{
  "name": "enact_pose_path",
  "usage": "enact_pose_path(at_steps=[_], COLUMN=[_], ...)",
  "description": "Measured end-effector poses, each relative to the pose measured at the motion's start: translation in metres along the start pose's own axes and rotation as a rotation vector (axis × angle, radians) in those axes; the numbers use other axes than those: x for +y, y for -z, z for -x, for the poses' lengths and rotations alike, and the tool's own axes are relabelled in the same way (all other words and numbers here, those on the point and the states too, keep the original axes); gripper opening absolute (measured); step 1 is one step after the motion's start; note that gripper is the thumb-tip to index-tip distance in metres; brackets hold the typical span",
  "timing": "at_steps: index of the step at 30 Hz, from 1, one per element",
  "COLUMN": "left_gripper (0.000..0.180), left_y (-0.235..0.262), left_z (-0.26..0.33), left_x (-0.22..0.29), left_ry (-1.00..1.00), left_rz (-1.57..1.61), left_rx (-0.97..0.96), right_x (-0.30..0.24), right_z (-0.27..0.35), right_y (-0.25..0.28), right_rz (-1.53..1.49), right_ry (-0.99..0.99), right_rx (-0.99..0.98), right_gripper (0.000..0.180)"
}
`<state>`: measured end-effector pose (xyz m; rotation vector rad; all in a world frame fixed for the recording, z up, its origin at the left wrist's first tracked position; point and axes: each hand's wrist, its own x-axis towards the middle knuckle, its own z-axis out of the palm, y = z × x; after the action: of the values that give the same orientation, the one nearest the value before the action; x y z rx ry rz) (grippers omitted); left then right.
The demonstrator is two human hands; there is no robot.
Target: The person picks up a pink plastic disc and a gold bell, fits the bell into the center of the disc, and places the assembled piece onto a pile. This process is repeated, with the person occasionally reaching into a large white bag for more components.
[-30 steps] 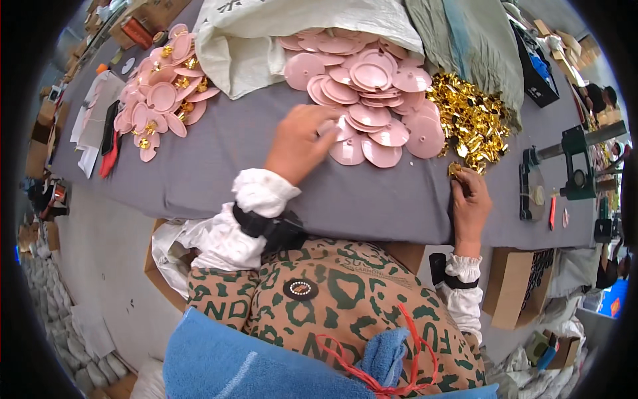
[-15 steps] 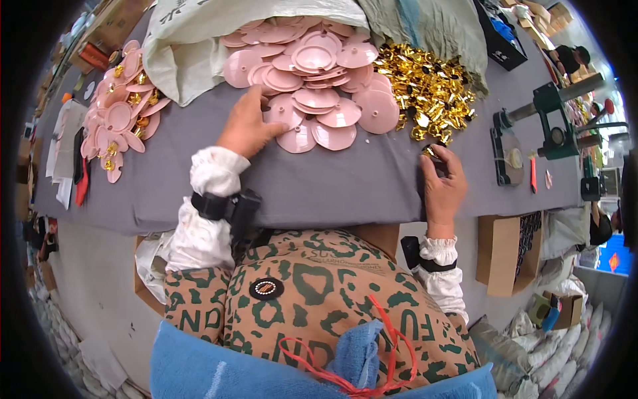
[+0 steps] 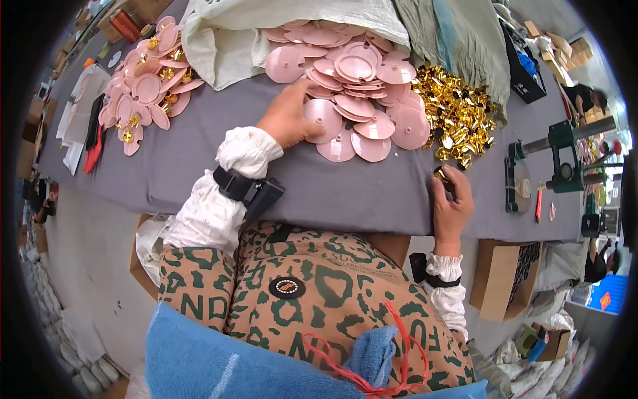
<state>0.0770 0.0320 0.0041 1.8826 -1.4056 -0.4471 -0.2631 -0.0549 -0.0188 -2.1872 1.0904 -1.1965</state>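
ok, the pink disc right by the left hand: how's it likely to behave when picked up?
Probably stiff: the pink disc looks flat with a crisp round edge, no visible sag. Likely slippery, since its face shows glossy highlights. Likely light for its size, as discs in the pile look thin edge-on.

Pink discs look like smooth, glossy plastic. Gold pieces shine like metal. The grey tablecloth is matt.

Pink discs on grey table
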Motion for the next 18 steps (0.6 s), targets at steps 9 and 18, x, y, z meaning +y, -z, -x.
enact_pose_path(at_steps=[9, 18], left_gripper=[0.021, 0.015], left_y=[-0.004, -0.041], left_z=[0.048, 0.061], left_x=[0.047, 0.074], left_ry=[0.355, 0.207], left_rz=[0.988, 0.771], left_rx=[-0.028, -0.086], right_x=[-0.071, -0.081], right_z=[-0.015, -0.018], right_y=[-0.041, -0.051], right_rz=[-0.291, -0.115], right_ry=[0.057, 0.31], right_rx=[-0.166, -0.137], right_gripper=[0.03, 0.033])
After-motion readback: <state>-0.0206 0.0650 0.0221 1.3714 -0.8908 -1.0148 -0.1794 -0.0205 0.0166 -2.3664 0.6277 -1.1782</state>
